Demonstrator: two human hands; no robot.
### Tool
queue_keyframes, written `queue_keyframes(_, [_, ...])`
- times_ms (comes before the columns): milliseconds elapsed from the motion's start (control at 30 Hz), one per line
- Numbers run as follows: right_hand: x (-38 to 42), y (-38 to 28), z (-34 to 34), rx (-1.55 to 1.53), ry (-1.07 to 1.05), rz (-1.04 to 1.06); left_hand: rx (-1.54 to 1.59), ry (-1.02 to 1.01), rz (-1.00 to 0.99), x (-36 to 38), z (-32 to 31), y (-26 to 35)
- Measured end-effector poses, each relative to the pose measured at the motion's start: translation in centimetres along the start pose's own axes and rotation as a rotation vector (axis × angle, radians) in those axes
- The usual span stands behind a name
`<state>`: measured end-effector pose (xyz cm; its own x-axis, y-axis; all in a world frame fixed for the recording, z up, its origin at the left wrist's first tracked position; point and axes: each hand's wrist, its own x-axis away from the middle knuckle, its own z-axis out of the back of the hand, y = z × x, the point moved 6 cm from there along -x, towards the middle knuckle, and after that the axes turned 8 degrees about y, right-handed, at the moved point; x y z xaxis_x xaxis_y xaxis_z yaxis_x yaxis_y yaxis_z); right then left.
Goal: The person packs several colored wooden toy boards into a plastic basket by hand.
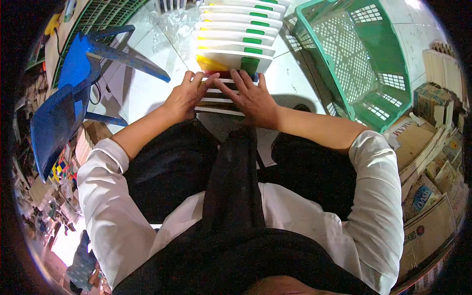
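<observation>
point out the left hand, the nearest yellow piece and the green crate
Left hand (183,100), head view: back of the hand.
Yellow piece (208,63), head view: its face.
Green crate (330,61), head view: its rim.

A row of boards (236,53) extends straight ahead of the person, its near end just before the gap between the knees. The left hand (187,96) and right hand (255,101) lie side by side on the near part. Left of the row is a chair (66,118); plastic wrap (169,29) lies on the floor (290,91) beside the far boards. Right of the row is a crate (346,49), with cardboard boxes (427,236) farther right.
</observation>
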<state>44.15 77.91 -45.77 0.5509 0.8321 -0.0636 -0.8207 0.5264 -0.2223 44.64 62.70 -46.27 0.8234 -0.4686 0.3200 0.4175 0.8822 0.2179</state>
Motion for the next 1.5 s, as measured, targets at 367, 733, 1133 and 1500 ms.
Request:
queue_keyframes(367, [-0.2,0.1,2.7,-0.088,-0.048,0.060,0.092,0.025,0.021,1.4,4.9,2.5])
queue_keyframes(733, [3.9,9.5,29.5,-0.016,0.284,-0.186,-0.055,0.401,-0.376,-6.0,30.7,12.9])
queue_keyframes(1133, [13.7,33.5,23.2,0.309,0.358,-0.711,-0.277,0.458,-0.808,-39.4,23.5,21.1])
queue_keyframes(1500, [14.1,45.3,12.4,0.090,0.191,-0.887,-0.302,0.342,-0.694,-54.0,13.7,19.4])
